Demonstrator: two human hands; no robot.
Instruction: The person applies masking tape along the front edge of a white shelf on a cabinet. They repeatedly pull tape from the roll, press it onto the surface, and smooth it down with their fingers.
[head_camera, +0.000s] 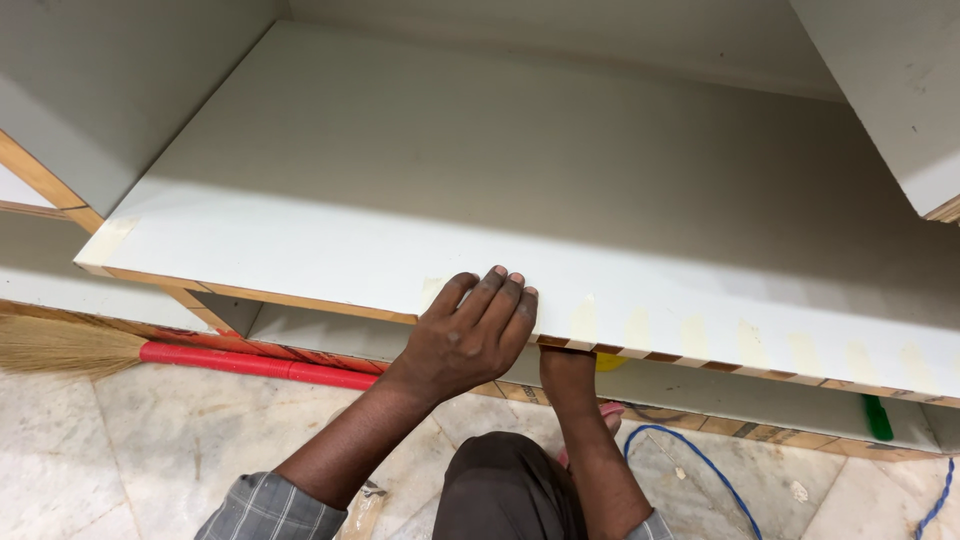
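Observation:
My left hand (470, 335) lies flat over the front edge of a white laminated shelf board (480, 170), fingers together, pressing on a strip of pale masking tape (432, 292). Several more tape strips (694, 338) run along the same edge to the right, over a brown edge band (300, 300). My right hand (566, 366) reaches up under the board's front edge; its fingers are hidden beneath the board, so what it touches cannot be seen.
A broom with a red handle (250, 362) and straw head (60, 345) lies on the marble floor (180, 440) at left. A blue cord (700, 460) curls on the floor at right. A green object (878, 418) sits in the lower compartment. White cabinet side panels (900, 90) flank the shelf.

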